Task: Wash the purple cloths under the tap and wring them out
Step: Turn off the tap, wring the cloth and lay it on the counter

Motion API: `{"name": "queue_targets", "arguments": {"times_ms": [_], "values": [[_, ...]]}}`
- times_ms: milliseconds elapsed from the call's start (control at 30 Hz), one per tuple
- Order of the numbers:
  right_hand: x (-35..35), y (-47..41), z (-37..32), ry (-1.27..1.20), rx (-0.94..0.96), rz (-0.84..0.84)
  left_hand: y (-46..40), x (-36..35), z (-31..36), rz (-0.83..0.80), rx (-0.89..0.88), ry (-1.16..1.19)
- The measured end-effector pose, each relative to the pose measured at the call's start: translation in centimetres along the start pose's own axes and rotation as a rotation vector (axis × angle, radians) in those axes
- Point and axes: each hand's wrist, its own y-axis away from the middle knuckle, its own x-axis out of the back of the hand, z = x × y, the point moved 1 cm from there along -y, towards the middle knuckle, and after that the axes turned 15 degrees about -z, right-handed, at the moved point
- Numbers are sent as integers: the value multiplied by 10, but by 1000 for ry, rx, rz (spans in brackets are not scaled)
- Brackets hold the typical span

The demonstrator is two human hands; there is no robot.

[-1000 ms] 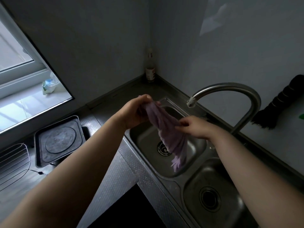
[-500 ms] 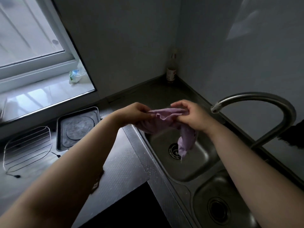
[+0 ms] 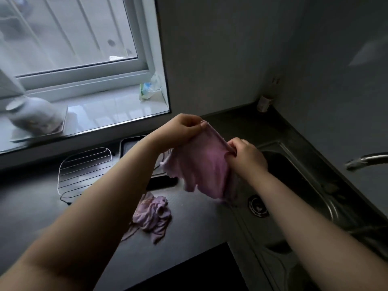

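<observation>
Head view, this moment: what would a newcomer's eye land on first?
Centre frame, a purple cloth is held spread by its top edge between the left hand and the right hand, hanging by the sink edge. Below it, a second purple cloth lies crumpled on the dark counter. The bright window fills the upper left.
</observation>
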Motion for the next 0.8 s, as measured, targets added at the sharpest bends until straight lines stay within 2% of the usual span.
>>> {"name": "queue_targets", "arguments": {"times_ms": [100,167,267,333,400,467,500,567,667,734,800], "values": [[-20,-18,-6,42,-162,8,22,32,-8,86,5,-30],[-29,-29,-4,40,-250,14,36,56,-19,200,18,-10],[-38,-43,-11,-37,-298,60,59,93,-44,347,54,-58],[-42,-53,-28,-231,-255,114,76,116,-64,389,117,-128],[-43,-65,-53,-555,-185,122,91,136,-85,434,211,-248],[-42,-77,-78,-735,-107,122,106,148,-103,480,389,-484],[-40,-81,-90,-715,-63,114,113,151,-111,495,497,-597],[-37,-87,-112,-487,34,41,127,159,-129,528,629,-635],[-36,-98,-133,37,66,-109,151,179,-154,551,642,-529],[-33,-105,-141,197,82,8,166,192,-164,478,601,-500],[-28,-109,-148,219,139,249,181,201,-169,430,554,-489]]}}
